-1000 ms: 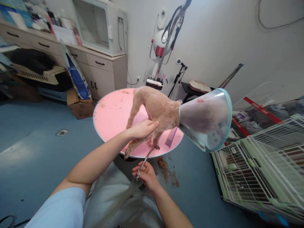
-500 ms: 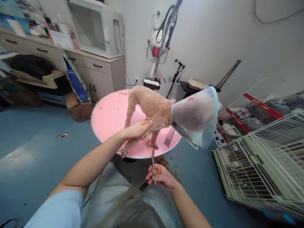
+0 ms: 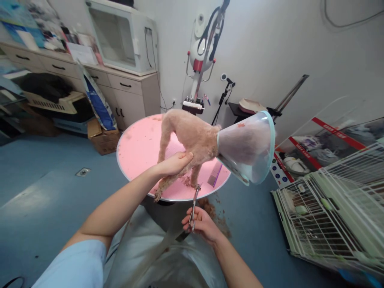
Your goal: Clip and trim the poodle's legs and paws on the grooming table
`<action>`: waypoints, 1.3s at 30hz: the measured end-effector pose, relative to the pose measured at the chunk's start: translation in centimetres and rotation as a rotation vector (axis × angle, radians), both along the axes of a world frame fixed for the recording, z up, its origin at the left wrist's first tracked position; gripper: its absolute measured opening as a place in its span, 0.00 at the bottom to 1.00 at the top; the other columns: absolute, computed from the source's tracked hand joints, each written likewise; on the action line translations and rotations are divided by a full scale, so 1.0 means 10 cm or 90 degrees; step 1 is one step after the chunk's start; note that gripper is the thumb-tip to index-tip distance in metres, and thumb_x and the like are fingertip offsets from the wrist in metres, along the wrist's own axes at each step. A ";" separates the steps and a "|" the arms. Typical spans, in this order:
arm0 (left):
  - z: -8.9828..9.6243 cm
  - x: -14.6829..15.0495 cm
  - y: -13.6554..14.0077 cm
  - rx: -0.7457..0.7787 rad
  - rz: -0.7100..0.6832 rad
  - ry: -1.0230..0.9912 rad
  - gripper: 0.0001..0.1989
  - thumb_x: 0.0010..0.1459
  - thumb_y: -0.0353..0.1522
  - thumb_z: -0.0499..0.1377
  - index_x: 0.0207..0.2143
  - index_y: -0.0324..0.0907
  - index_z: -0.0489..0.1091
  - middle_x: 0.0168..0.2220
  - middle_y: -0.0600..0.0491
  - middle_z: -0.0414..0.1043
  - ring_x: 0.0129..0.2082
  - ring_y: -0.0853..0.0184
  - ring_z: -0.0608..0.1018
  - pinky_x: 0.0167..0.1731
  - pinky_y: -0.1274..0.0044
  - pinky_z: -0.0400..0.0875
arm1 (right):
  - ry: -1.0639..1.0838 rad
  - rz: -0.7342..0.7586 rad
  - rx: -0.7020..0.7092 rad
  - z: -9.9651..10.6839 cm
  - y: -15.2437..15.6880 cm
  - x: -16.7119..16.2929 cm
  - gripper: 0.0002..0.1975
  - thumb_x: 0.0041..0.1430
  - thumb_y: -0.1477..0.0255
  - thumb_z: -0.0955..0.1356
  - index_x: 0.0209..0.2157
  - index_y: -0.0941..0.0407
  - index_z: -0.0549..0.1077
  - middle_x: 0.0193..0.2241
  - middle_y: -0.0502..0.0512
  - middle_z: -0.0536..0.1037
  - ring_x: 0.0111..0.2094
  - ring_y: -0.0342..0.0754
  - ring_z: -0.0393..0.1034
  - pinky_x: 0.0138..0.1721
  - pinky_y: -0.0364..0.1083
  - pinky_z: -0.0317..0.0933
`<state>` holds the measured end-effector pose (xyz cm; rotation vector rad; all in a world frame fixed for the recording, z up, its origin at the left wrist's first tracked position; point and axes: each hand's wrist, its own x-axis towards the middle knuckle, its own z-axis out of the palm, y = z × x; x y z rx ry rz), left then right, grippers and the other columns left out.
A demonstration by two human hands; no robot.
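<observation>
A tan, close-clipped dog (image 3: pixel 187 130) stands on a round pink grooming table (image 3: pixel 135 140). Its head is inside a clear cone collar (image 3: pixel 247 146) with a pale blue rim. My left hand (image 3: pixel 177 162) grips the dog's front leg near the chest, thumb on top and fingers hidden beneath. In my right hand (image 3: pixel 202 224) is a pair of grooming scissors (image 3: pixel 195 204), its tips up beside the dog's other front paw (image 3: pixel 196 186). The blades look nearly closed. A purple-backed comb (image 3: pixel 215 176) lies on the table right of that paw.
Hair clippings (image 3: pixel 211 210) lie on the floor by the table's near edge. Wire cages (image 3: pixel 318 212) stand at the right. A small tool tray (image 3: pixel 192 107) is behind the dog, before a wall-mounted dryer (image 3: pixel 199 52). A cardboard box (image 3: pixel 103 140) sits at left.
The scissors have tilted, their tips shifting slightly right, while my right hand has moved a little left. My left hand keeps its hold on the leg. The whole view has shifted slightly.
</observation>
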<state>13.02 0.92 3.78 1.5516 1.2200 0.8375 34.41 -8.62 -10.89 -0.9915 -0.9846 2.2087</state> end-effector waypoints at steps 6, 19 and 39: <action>-0.05 0.04 0.02 0.007 -0.002 -0.007 0.29 0.62 0.51 0.43 0.27 0.36 0.69 0.15 0.55 0.62 0.16 0.72 0.64 0.18 0.80 0.57 | -0.003 -0.040 0.020 -0.18 -0.14 -0.26 0.25 0.38 0.71 0.78 0.37 0.56 0.66 0.30 0.53 0.80 0.28 0.46 0.76 0.29 0.42 0.64; -0.05 0.07 -0.01 0.024 -0.015 -0.026 0.28 0.62 0.51 0.45 0.26 0.37 0.67 0.15 0.56 0.62 0.16 0.73 0.65 0.20 0.80 0.60 | 0.070 -0.232 0.056 -0.40 -0.24 -1.15 0.27 0.36 0.66 0.79 0.35 0.53 0.63 0.32 0.50 0.78 0.33 0.47 0.75 0.39 0.48 0.68; -0.44 -0.65 0.29 0.109 0.135 0.029 0.20 0.61 0.47 0.47 0.27 0.41 0.61 0.15 0.58 0.59 0.10 0.73 0.63 0.09 0.81 0.56 | -0.168 -0.334 0.130 -0.33 -0.10 -0.22 0.24 0.46 0.51 0.71 0.35 0.56 0.67 0.29 0.55 0.79 0.37 0.54 0.77 0.35 0.47 0.67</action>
